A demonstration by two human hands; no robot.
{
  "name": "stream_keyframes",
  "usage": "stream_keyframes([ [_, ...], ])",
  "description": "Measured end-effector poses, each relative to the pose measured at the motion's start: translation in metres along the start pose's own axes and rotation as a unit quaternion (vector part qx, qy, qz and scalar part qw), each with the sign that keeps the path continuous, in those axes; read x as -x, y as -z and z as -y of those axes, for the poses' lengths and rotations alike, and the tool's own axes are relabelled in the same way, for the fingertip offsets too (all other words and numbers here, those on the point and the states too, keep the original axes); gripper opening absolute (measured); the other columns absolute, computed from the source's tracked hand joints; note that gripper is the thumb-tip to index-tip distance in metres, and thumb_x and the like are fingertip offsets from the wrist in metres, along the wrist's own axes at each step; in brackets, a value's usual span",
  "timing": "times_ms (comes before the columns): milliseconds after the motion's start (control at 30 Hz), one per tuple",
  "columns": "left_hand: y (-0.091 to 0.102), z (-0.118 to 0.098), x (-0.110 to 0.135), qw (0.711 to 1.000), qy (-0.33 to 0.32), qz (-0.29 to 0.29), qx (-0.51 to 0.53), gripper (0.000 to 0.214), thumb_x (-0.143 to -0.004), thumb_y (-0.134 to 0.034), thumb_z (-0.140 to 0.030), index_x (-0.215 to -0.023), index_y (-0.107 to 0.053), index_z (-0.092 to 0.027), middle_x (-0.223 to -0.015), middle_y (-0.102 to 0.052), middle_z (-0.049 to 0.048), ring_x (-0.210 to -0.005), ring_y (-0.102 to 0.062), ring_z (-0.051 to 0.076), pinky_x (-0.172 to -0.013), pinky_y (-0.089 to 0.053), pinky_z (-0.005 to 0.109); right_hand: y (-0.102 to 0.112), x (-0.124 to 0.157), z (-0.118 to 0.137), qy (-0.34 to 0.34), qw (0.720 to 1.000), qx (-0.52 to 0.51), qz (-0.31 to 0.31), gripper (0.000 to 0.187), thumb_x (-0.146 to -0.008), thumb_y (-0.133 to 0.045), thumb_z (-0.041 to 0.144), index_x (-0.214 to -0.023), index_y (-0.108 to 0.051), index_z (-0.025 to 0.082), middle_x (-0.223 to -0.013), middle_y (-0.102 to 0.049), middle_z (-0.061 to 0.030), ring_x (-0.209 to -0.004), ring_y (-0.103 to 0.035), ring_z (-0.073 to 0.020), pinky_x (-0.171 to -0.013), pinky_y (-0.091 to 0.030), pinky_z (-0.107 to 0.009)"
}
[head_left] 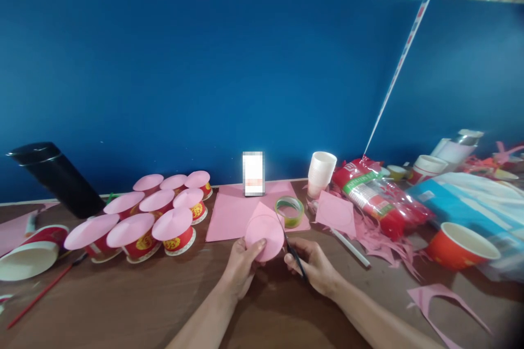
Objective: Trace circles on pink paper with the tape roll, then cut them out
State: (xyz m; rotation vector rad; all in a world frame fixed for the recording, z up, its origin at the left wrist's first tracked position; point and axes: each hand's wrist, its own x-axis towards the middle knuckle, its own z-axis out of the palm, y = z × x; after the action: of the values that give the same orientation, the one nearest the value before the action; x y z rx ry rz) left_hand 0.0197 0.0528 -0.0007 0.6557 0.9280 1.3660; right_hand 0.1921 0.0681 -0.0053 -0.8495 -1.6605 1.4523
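Observation:
My left hand (pixel 242 264) pinches a piece of pink paper (pixel 268 234) with the thumb on top. Most of its edge is rounded, while a pointed corner still stands up at the top. In my right hand (pixel 313 266) is a pair of dark scissors (pixel 295 256), fingers wrapped round the handles. The blades lie along the right edge of the paper. Beyond my hands, a roll of clear tape (pixel 289 212) rests on a stack of pink sheets (pixel 227 212).
Several red cups topped with pink discs (pixel 131 229) stand at left, near a black flask (pixel 57 177) and a red brush (pixel 45 297). At right are stacked white cups (pixel 321 172), a red packet (pixel 368 191), paper scraps (pixel 442 294) and an orange cup (pixel 454 251). A blue partition (pixel 229 65) rises behind.

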Motion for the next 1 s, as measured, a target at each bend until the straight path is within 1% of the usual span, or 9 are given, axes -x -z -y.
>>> stream_keyframes([
  [100, -0.0002, -0.0001, -0.0005, 1.0, 0.0, 0.001, -0.003, 0.026, -0.059, -0.075, -0.028, -0.074, -0.066, -0.008, -0.059, -0.06, 0.0029, -0.048, -0.048, 0.008, -0.042, -0.035, 0.017, -0.0005, 0.0003, 0.0008, 0.0, 1.0, -0.002, 0.0, 0.031, -0.078, -0.06, 0.044, -0.083, -0.057, 0.013, -0.06, -0.043, 0.0028, -0.053, -0.04, -0.0086, -0.048, -0.035, -0.02],
  [267, -0.0014, -0.0016, 0.0, 1.0, 0.002, 0.007, -0.002, 0.025, -0.058, -0.076, -0.028, -0.068, -0.066, -0.007, -0.054, -0.057, 0.0014, -0.045, -0.044, 0.006, -0.041, -0.034, 0.017, -0.0015, -0.0001, 0.0034, 0.002, 1.0, -0.001, 0.003, 0.032, -0.077, -0.059, 0.045, -0.08, -0.056, 0.014, -0.062, -0.043, 0.0024, -0.054, -0.04, -0.0097, -0.049, -0.034, -0.021],
  [533, -0.0007, -0.0015, -0.0006, 1.0, -0.002, 0.011, -0.005, 0.024, -0.059, -0.075, -0.027, -0.069, -0.066, -0.008, -0.053, -0.056, 0.0006, -0.045, -0.043, 0.006, -0.04, -0.034, 0.016, -0.0011, -0.0011, 0.002, 0.01, 1.0, -0.017, 0.003, 0.028, -0.078, -0.06, 0.04, -0.084, -0.057, 0.013, -0.062, -0.044, 0.0026, -0.054, -0.04, -0.0093, -0.049, -0.033, -0.021],
  [733, 0.0005, -0.0012, -0.0001, 1.0, 0.003, 0.012, -0.021, 0.029, -0.061, -0.074, -0.03, -0.075, -0.067, -0.007, -0.059, -0.06, 0.0039, -0.047, -0.046, 0.007, -0.042, -0.036, 0.017, -0.0011, -0.0015, 0.0013, 0.009, 1.0, -0.011, -0.007, 0.03, -0.077, -0.061, 0.042, -0.085, -0.059, 0.013, -0.062, -0.044, 0.0028, -0.053, -0.04, -0.0092, -0.048, -0.034, -0.02],
  [1000, -0.0019, -0.0009, 0.0012, 1.0, -0.001, -0.001, -0.03, 0.029, -0.058, -0.075, -0.032, -0.072, -0.067, -0.008, -0.053, -0.058, 0.0029, -0.042, -0.044, 0.007, -0.039, -0.037, 0.018, -0.0015, -0.0012, 0.0001, 0.001, 1.0, -0.007, -0.013, 0.033, -0.077, -0.06, 0.043, -0.089, -0.059, 0.013, -0.06, -0.045, 0.0027, -0.052, -0.041, -0.009, -0.048, -0.035, -0.02],
])
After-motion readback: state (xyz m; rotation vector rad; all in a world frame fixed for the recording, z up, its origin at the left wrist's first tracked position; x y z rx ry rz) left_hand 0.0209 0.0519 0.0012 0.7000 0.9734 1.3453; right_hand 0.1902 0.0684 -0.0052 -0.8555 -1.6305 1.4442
